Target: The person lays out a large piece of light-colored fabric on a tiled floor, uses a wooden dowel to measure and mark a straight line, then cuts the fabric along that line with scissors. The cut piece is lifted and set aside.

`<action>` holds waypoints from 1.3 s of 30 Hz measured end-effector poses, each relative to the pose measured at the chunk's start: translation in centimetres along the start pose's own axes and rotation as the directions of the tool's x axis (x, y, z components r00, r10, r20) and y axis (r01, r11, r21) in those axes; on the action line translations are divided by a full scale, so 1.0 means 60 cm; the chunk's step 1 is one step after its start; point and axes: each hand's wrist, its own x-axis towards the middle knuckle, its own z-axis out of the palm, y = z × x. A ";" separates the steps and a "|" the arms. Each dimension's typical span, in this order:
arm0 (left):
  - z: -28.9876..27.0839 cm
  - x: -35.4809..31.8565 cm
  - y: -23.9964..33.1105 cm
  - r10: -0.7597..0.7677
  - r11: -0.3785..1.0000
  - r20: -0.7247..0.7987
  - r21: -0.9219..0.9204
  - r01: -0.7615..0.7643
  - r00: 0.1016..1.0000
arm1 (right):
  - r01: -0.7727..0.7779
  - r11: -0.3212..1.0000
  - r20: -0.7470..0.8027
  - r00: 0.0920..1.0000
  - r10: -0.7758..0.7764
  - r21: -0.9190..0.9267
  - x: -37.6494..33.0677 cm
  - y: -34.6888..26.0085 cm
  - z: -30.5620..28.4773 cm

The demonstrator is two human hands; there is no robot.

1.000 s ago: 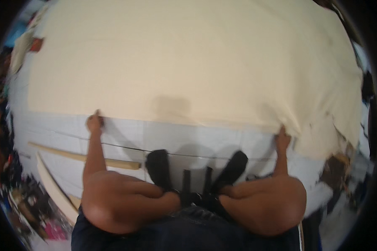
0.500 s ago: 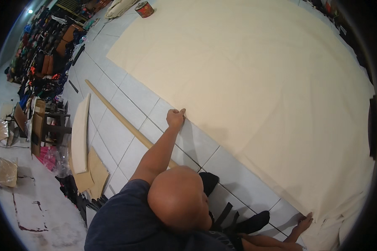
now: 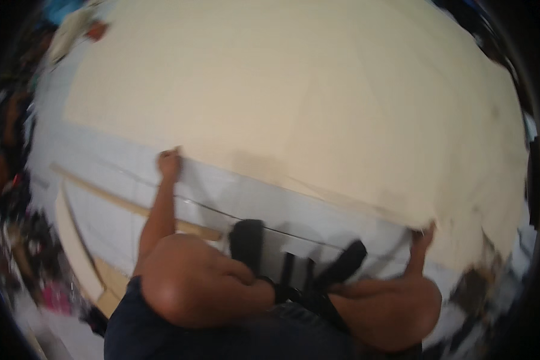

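A wide sheet of cream cloth (image 3: 294, 108) lies spread over the pale tiled floor, lightly creased toward its right side. At its near edge, on the left, my left hand (image 3: 170, 163) pinches the border between closed fingers. Far to the right along that same edge, my right hand (image 3: 423, 234) also grips the cloth, which puckers beside the fingertips. Both arms reach outward past my bent knees. The picture is smeared by motion, so finger detail is soft.
A long wooden pole (image 3: 123, 203) lies on the tiles (image 3: 216, 183) left of my dark-socked feet (image 3: 246, 240). Beside it are a pale curved board (image 3: 78, 246) and tan sheets (image 3: 111, 279). A red can (image 3: 96, 30) stands at the far left, near blurred clutter.
The view has swung to the right, so the cloth's near edge looks more level and both hands appear farther left and higher. Both hands still hold the edge.
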 end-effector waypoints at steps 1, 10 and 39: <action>0.057 -0.026 0.010 0.083 0.990 -0.237 0.132 -0.053 0.968 | 0.006 0.997 -0.039 0.999 -0.009 -0.074 -0.017 -0.022 0.000; 0.019 -0.050 0.110 -0.085 0.985 -0.036 -0.151 0.078 0.996 | 0.775 0.537 -0.026 0.562 -0.827 -0.334 -0.208 -0.285 0.206; 0.079 -0.056 0.104 0.367 0.595 -0.109 0.791 -0.143 0.924 | 0.020 0.599 -0.261 0.888 -0.379 -0.801 0.008 0.022 -0.153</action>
